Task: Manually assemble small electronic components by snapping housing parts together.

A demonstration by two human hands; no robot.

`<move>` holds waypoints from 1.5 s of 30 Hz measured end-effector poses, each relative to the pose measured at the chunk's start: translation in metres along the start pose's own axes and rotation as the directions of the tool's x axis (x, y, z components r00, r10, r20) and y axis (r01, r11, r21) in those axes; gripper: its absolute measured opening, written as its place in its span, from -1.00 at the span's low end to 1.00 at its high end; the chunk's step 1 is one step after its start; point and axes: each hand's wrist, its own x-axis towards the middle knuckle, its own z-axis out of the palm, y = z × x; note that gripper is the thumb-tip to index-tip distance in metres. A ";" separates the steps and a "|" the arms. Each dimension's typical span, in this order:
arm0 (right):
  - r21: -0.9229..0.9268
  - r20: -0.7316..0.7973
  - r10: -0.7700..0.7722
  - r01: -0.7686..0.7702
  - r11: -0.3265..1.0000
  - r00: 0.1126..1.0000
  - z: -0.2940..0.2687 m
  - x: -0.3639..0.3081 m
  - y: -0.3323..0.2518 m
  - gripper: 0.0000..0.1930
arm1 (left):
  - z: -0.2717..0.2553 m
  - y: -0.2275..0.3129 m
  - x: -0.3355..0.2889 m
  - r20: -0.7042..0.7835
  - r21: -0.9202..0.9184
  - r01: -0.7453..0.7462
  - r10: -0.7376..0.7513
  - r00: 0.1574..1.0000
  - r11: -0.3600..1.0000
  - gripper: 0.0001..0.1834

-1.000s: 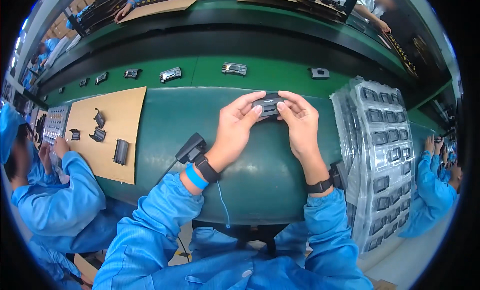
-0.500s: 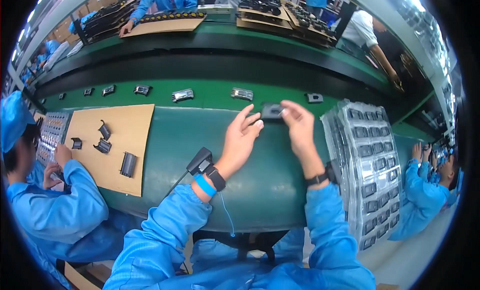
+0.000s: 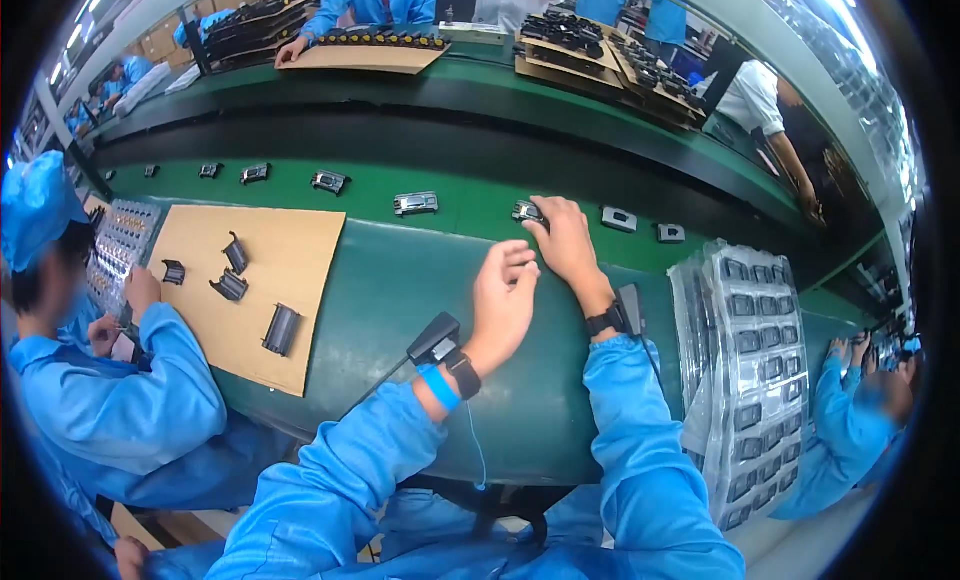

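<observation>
The right hand (image 3: 568,244) has reached forward, fingers gripping a silver-black unit (image 3: 525,211); left hand (image 3: 504,302) hovers (fingers loosely curled).

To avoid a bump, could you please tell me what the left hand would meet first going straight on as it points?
The left hand would probably meet the right hand first, or the silver-and-black part beneath it, though depth is unclear.
</observation>
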 end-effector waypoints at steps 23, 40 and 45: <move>0.851 0.219 0.410 -0.379 0.364 0.886 -0.076 -0.111 -0.025 -0.69 | 0.004 0.009 -0.011 0.170 -0.141 0.078 -0.054 0.984 0.987 -0.77; 0.909 0.103 0.386 -0.245 0.338 0.917 -0.070 -0.110 -0.019 -0.75 | 0.012 0.012 -0.013 0.187 -0.125 0.045 -0.021 0.982 0.991 -0.77; 0.901 0.158 0.397 -0.296 0.317 0.904 -0.072 -0.110 -0.027 -0.74 | 0.009 0.019 -0.015 0.170 -0.127 0.049 -0.027 0.985 0.991 -0.79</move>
